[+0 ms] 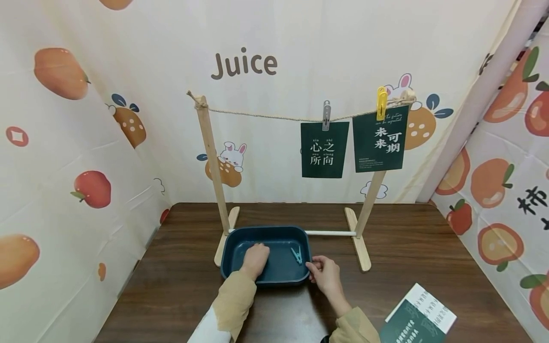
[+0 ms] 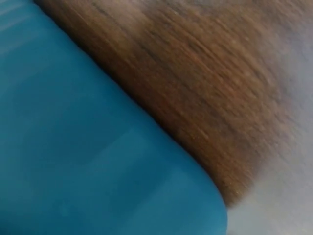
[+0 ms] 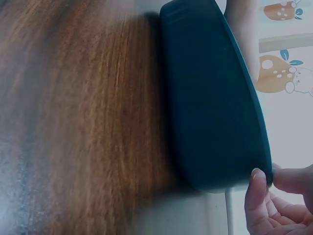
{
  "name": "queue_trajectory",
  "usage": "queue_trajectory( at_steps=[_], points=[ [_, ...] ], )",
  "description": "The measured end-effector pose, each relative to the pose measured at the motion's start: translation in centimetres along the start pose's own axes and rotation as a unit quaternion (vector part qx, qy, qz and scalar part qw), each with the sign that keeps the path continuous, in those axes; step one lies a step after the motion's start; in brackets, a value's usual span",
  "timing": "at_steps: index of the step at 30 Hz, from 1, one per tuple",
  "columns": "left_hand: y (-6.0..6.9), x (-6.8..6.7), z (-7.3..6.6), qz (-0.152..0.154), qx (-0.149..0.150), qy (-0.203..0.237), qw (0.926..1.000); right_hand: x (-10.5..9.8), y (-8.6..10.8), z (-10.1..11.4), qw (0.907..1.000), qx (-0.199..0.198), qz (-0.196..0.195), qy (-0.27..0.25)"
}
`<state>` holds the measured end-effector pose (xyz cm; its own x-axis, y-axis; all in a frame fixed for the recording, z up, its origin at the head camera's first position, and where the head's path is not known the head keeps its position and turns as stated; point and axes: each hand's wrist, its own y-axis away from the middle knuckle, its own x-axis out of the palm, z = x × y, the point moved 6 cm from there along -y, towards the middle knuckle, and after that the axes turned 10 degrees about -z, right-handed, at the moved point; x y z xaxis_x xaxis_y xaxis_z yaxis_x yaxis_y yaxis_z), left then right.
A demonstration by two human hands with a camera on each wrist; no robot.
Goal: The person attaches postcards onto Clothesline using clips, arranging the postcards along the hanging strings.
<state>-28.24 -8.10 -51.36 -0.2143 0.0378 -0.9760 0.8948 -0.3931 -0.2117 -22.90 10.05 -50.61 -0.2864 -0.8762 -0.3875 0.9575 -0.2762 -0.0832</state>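
A dark blue plastic basin [image 1: 280, 281] sits on the table below the clothesline. My left hand [image 1: 256, 260] reaches down inside it, over the left half; its fingertips are hidden, so whether it holds anything does not show. At the basin's right edge, my right hand [image 1: 327, 275] pinches the rim between thumb and fingers, as the right wrist view of the hand [image 3: 286, 210] also shows. A light blue clothespin [image 1: 297, 256] lies in the basin's right half. The left wrist view shows only the basin's outer wall [image 2: 98, 147] and wood.
A wooden frame [image 1: 212, 162] carries a rope line [image 1: 261, 114]. A grey clothespin [image 1: 326, 116] and a yellow clothespin [image 1: 381, 104] hold two green cards [image 1: 324, 166] on it. More cards [image 1: 413, 319] lie at the table's front right. Printed curtains surround the wooden table [image 1: 171, 286].
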Motion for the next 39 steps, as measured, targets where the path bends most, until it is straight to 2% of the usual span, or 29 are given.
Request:
queue_trajectory(
  at_steps=[4, 10, 13, 18, 22, 29, 39],
  points=[
    [0.2, -0.4, 0.3, -0.009, -0.007, 0.006, 0.9999, -0.4, 0.2, -0.2, 1.0000, -0.003, 0.000, -0.003],
    [0.5, -1.5, 0.7, -0.041, -0.017, 0.018, 0.9988, -1.8, 0.4, -0.4, 0.9999, -0.004, -0.011, 0.001],
    [0.6, -2.2, 0.9, -0.053, -0.023, 0.027, 0.9980, -2.6, 0.5, -0.6, 0.9996, -0.014, -0.015, 0.021],
    [0.9, -3.3, 1.3, -0.079, -0.047, 0.061, 0.9939, -4.2, 0.7, -0.6, 0.9955, -0.056, -0.028, 0.071],
    [1.1, -4.3, 1.5, -0.114, -0.065, 0.100, 0.9862, -5.3, 0.7, -0.8, 0.9926, -0.071, -0.030, 0.094],
    [1.8, -6.3, 1.7, -0.160, -0.095, 0.177, 0.9665, -7.3, 0.7, -1.8, 0.9885, -0.063, -0.012, 0.137],
    [2.5, -8.6, 1.0, -0.240, -0.097, 0.235, 0.9368, -10.3, 0.6, -3.3, 0.9772, -0.065, 0.014, 0.202]
  ],
)
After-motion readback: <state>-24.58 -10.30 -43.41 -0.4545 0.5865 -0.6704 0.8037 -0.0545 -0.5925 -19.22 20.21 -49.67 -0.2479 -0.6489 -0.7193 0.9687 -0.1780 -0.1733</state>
